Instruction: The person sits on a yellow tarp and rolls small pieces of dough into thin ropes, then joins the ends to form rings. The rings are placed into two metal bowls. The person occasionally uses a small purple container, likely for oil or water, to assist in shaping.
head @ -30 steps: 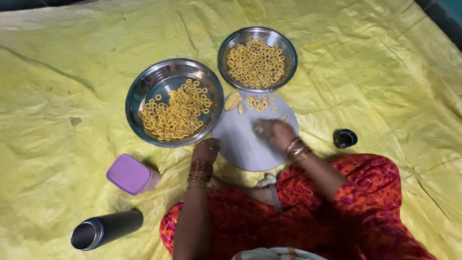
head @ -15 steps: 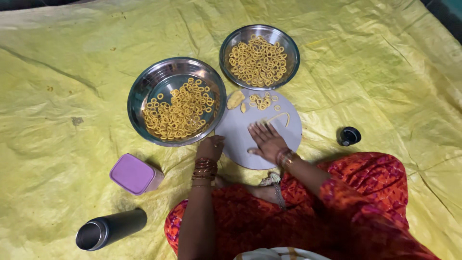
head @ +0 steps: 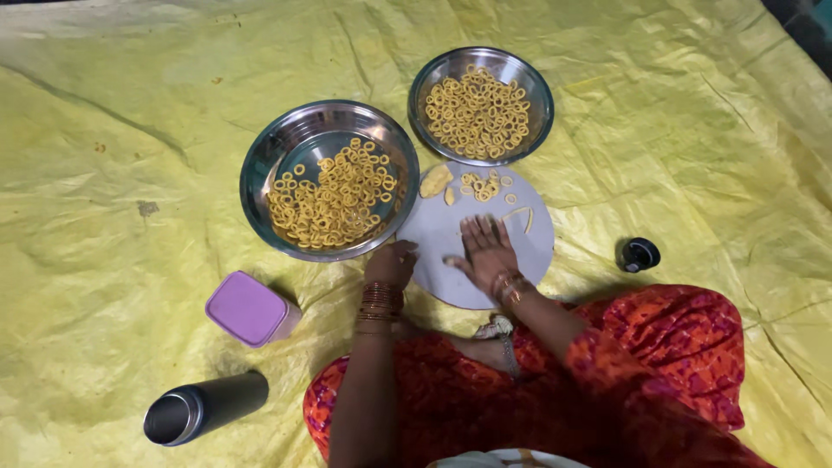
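Two hands, R hand (head: 487, 250) flat on round board (head: 537, 247), L hand (head: 392, 263) curled at edge

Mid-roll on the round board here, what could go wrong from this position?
1. The right hand lies flat on the round board near the thin dough strip and loose rings; a wide stroke might flatten them.
2. The left hand rests at the board's edge beside the large steel bowl, whose rim seems to meet the board; a nudge may jostle its rings.
3. The open flask lies on its side and might roll.

Lilac lidded box (head: 250, 308) on sheet
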